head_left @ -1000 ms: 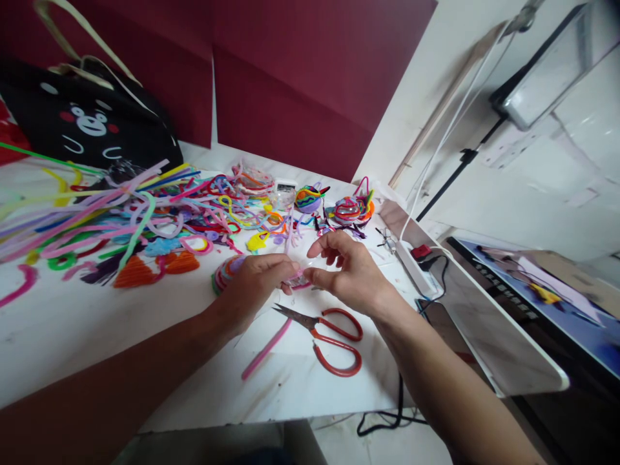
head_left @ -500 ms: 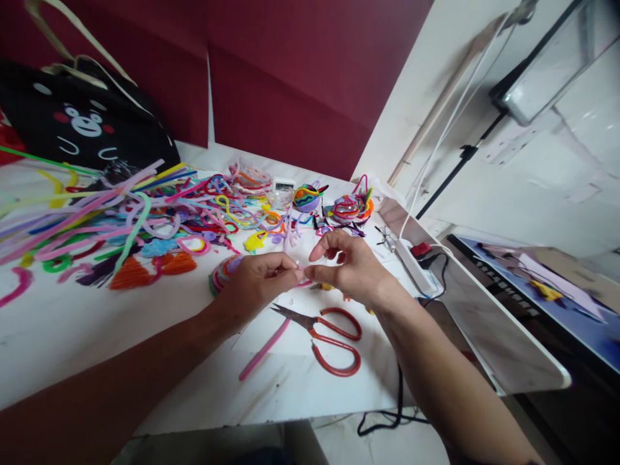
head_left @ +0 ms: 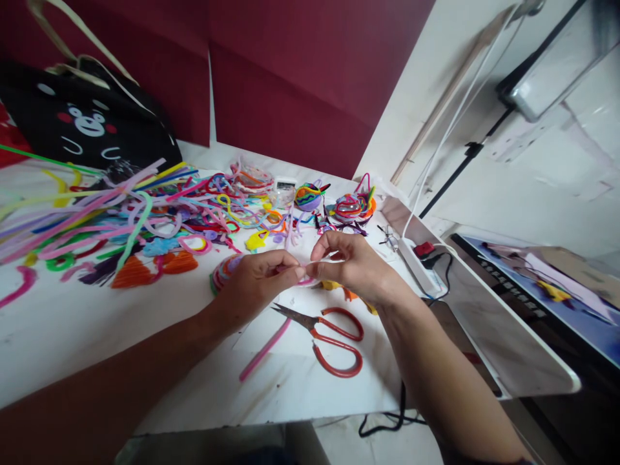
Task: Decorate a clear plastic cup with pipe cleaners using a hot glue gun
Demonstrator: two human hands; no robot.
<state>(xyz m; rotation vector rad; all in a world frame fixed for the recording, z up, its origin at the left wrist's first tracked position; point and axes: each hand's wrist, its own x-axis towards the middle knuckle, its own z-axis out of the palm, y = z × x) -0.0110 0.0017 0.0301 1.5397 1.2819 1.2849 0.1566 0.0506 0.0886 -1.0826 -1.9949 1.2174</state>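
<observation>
My left hand (head_left: 259, 276) and my right hand (head_left: 352, 266) meet above the white table, thumbs and forefingers pinched tip to tip. Something small and pale sits between the fingertips, too small to make out. A curved pink strip (head_left: 308, 281) shows just below them; whether it is held or lies on the table I cannot tell. Scissors with red handles (head_left: 313, 330) lie slightly open in front of my hands. Beside their blades rests a short pink pipe cleaner (head_left: 264, 351). Partly hidden behind my left hand is a striped, colourful round piece (head_left: 223, 272).
A heap of colourful pipe cleaners (head_left: 130, 219) spreads over the left and back, near a black bag (head_left: 92, 129). Decorated balls (head_left: 308, 197) stand at the back. Glasses (head_left: 388, 238) and a white power strip (head_left: 417, 266) lie right. Yellow pieces (head_left: 331, 285) sit under my right hand.
My right fingers have closed in a little on the left fingertips. More of the yellow and orange pieces under my right hand shows. The scissors and pipe cleaner lie as before.
</observation>
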